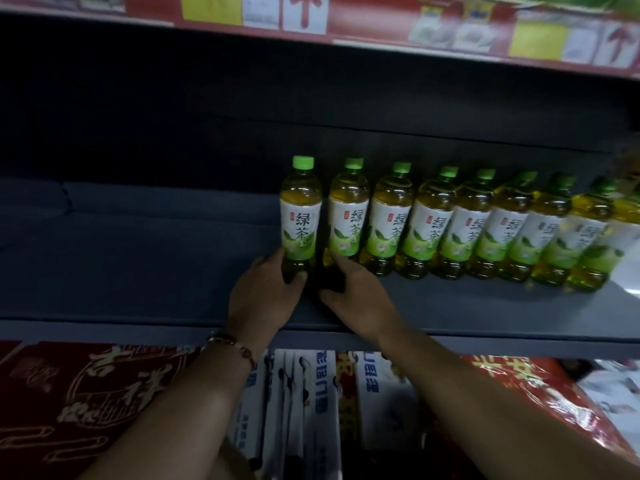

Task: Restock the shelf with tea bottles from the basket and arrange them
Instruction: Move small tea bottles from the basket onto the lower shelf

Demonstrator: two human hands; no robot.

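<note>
A row of several green tea bottles with green caps and white-green labels stands upright on the dark grey shelf [138,271], running from the middle to the right edge. My left hand [263,292] grips the base of the leftmost bottle [300,216]. My right hand [356,292] is closed around the base of the second bottle [348,216] beside it. Both bottles stand on the shelf with a narrow gap between them. The basket is not in view.
The shelf's left half is bare dark board. Overhead, a shelf edge [311,15] carries red and yellow price strips. Below are red gift boxes [86,393], white and blue cartons [311,410] and a red plastic-wrapped pack [519,393].
</note>
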